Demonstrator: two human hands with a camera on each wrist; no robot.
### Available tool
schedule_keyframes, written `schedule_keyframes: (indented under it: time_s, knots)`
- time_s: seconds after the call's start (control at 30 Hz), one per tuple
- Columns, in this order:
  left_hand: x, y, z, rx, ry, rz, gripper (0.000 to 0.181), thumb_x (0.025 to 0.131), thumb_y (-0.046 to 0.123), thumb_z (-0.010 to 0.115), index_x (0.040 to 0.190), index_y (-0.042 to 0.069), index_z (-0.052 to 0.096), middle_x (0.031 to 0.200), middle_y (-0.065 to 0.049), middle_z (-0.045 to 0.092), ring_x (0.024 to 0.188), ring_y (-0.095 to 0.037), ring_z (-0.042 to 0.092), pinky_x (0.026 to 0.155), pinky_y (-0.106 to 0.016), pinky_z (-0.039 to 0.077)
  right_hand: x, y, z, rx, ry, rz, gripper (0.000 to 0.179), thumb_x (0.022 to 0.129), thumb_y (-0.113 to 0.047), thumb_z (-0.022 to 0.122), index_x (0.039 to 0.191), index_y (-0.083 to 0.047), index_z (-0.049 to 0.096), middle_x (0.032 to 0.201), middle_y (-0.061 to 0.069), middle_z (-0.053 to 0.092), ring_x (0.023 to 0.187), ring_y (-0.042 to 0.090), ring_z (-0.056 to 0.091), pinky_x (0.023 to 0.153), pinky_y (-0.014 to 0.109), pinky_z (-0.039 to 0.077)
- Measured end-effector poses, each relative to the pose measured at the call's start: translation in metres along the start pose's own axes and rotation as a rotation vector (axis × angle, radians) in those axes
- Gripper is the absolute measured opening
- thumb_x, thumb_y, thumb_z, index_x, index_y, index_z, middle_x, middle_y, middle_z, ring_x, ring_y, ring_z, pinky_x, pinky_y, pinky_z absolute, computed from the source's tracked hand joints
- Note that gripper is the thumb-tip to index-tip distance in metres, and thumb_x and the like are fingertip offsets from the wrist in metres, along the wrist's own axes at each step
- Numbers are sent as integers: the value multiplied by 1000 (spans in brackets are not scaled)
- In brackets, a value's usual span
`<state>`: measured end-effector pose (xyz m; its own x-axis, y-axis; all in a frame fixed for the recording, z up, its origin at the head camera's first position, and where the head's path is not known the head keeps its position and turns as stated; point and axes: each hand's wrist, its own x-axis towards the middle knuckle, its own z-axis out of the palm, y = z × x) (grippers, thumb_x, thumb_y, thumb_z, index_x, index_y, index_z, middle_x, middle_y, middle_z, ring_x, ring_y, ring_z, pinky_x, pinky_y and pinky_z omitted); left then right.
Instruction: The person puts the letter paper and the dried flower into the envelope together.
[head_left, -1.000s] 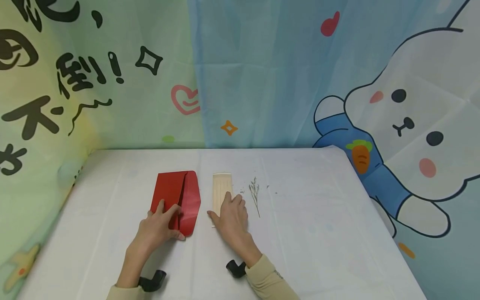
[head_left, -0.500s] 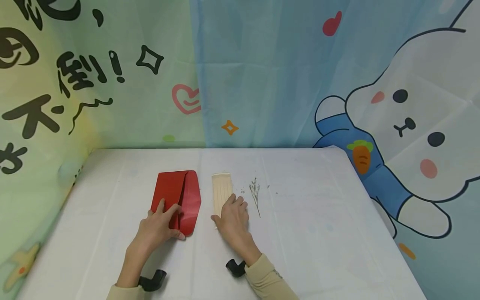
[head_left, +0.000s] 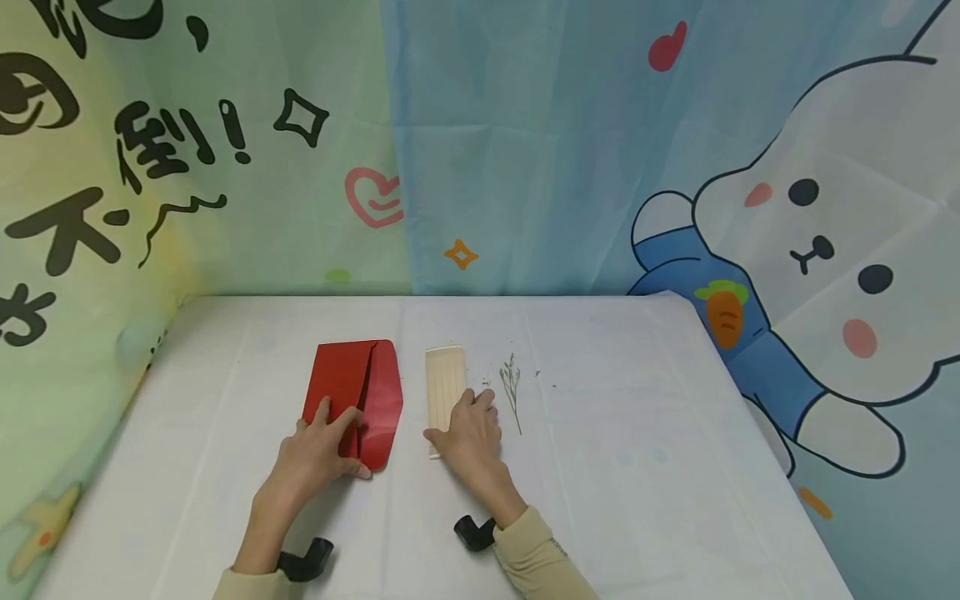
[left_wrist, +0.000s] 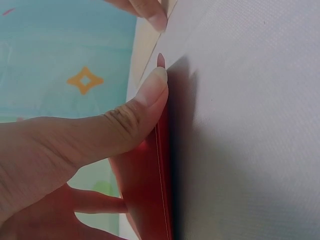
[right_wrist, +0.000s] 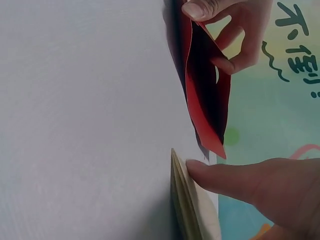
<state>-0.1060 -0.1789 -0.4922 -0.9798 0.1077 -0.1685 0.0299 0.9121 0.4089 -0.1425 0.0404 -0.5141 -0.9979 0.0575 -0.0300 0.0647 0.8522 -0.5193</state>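
Observation:
A red envelope [head_left: 337,379] lies on the white table at left, its flap [head_left: 385,400] open to the right. My left hand [head_left: 315,450] grips it near the lower edge. In the right wrist view its thumb [right_wrist: 199,9] presses the edge and a finger reaches into the gaping mouth. Right of it lies a folded cream paper [head_left: 445,375] with lengthwise lines; several layers show at its end in the right wrist view. My right hand [head_left: 472,437] spans the lower part of this paper, thumb at its left side, fingers at its right; the fingertips are hidden in the right wrist view.
A dried flower sprig [head_left: 512,392] lies right of the paper, with small dark crumbs around it. Black wrist-camera mounts [head_left: 307,560] stick out below both wrists. A printed cloth backdrop [head_left: 517,167] rises behind the white-covered table [head_left: 637,483].
My right hand has shifted slightly right and down over the folded paper, its thumb moving inward to the paper's left side. The left hand and envelope stay in place.

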Motion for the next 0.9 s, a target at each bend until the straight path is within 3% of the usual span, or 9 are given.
schedule_keyframes:
  time_s: [0.33, 0.43, 0.67, 0.83, 0.9]
  knots:
    - [2, 0, -1, 20, -23, -7, 74, 68, 35, 96, 129, 18, 59, 147, -36, 41, 115, -62, 51, 78, -62, 56, 5, 10, -6, 126, 0, 22, 61, 85, -19, 84, 130, 10, 55, 111, 26, 60, 94, 45, 66, 79, 63, 52]
    - [2, 0, 0, 20, -21, -10, 73, 68, 35, 96, 129, 18, 59, 146, -36, 41, 115, -62, 51, 78, -62, 56, 7, 14, -9, 181, 3, 31, 52, 87, -14, 80, 129, 8, 60, 104, 24, 67, 91, 41, 68, 76, 58, 54]
    - [0, -3, 0, 12, -16, -16, 74, 68, 35, 96, 130, 18, 59, 147, -36, 41, 118, -62, 49, 80, -63, 56, 13, 23, -14, 335, -68, 43, 37, 92, -6, 71, 126, 6, 65, 87, 18, 74, 66, 19, 68, 55, 29, 53]
    - [0, -4, 0, 3, -12, -12, 74, 69, 35, 96, 131, 18, 59, 148, -36, 41, 120, -62, 49, 81, -64, 56, 15, 30, -20, 448, -130, 37, 35, 94, -5, 67, 126, 9, 63, 86, 18, 75, 53, 20, 68, 51, 28, 54]
    - [2, -3, 0, -2, -11, -5, 74, 69, 35, 95, 131, 18, 59, 149, -36, 41, 120, -62, 49, 82, -64, 55, 16, 33, -22, 451, -131, 29, 34, 94, -6, 68, 125, 8, 64, 86, 17, 76, 56, 20, 70, 56, 31, 56]
